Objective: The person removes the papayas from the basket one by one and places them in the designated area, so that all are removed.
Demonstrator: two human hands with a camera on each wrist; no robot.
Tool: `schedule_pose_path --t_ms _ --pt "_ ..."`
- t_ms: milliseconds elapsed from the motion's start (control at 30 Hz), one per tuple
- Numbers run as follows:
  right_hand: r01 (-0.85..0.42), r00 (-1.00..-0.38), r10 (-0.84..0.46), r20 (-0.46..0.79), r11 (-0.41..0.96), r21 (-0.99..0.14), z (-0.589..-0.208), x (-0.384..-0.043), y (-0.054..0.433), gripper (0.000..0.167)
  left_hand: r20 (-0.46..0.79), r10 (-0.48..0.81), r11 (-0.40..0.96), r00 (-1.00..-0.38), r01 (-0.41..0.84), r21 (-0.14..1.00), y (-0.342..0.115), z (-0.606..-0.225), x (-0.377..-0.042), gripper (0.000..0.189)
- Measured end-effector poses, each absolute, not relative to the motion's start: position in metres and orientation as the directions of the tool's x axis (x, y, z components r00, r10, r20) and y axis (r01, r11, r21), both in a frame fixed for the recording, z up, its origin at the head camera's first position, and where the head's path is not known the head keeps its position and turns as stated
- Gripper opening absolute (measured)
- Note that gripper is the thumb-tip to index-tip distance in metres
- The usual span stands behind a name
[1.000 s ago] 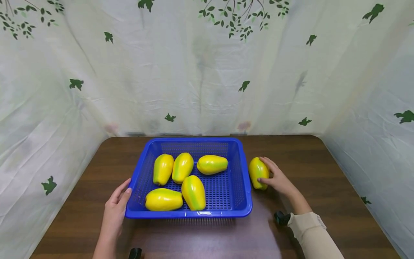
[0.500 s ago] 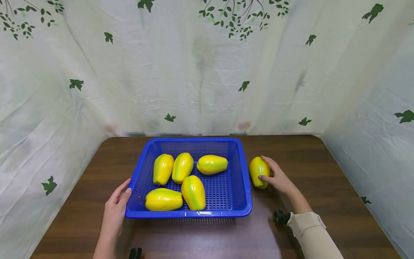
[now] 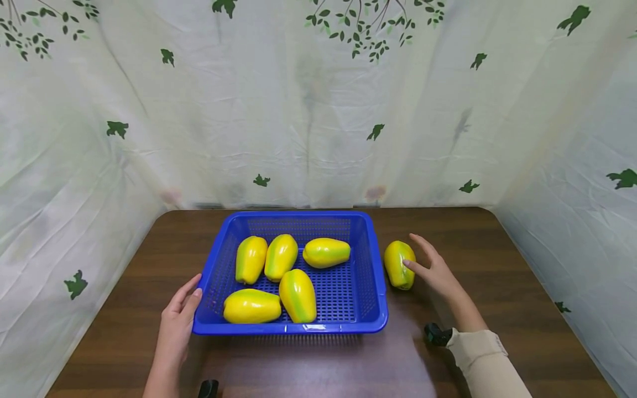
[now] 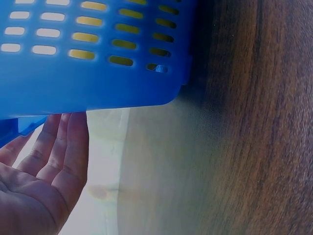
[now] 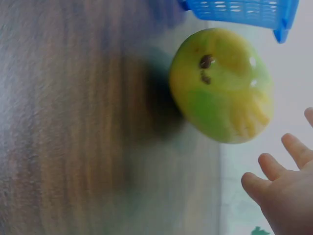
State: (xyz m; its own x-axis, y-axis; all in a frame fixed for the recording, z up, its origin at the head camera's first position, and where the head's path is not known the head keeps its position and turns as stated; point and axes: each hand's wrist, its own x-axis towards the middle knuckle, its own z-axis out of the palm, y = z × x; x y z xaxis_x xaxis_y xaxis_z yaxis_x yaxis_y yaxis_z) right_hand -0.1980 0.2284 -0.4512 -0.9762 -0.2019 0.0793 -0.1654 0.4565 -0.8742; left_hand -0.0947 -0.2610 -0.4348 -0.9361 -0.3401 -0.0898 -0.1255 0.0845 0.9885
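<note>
Head view: the nearer right hand, fingers spread, is just right of the lone yellow fruit, its long axis running roughly front to back. Beyond, leftward, is the blue basket; the left hand, fingers extended, touches its left rim.

Yellow fruits: six. Blue basket: one. Brown table: one.

This is a small curtained-off booth: pale, wrinkled cloth hangings, printed with dark green leafy branches and dark green bird-like shapes, close in the back and both sides of a dark brown, wood-grained counter with rounded far corners. The surrounding room or building cannot be told.
</note>
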Motion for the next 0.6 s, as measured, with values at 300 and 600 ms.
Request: schedule_pose_path --t_ms 300,600 --pt "-0.203 -0.964 -0.234 0.126 0.341 -0.918 -0.427 -0.193 0.224 0.064 -0.089 -0.337 0.081 -0.937 -0.123 0.989 -0.261 -0.435 -0.094 0.050" --pt "-0.319 -0.915 -0.319 0.245 0.205 -0.925 -0.389 -0.186 0.202 0.065 -0.085 -0.332 0.087 -0.939 -0.121 0.989 -0.261 -0.435 -0.094 0.050"
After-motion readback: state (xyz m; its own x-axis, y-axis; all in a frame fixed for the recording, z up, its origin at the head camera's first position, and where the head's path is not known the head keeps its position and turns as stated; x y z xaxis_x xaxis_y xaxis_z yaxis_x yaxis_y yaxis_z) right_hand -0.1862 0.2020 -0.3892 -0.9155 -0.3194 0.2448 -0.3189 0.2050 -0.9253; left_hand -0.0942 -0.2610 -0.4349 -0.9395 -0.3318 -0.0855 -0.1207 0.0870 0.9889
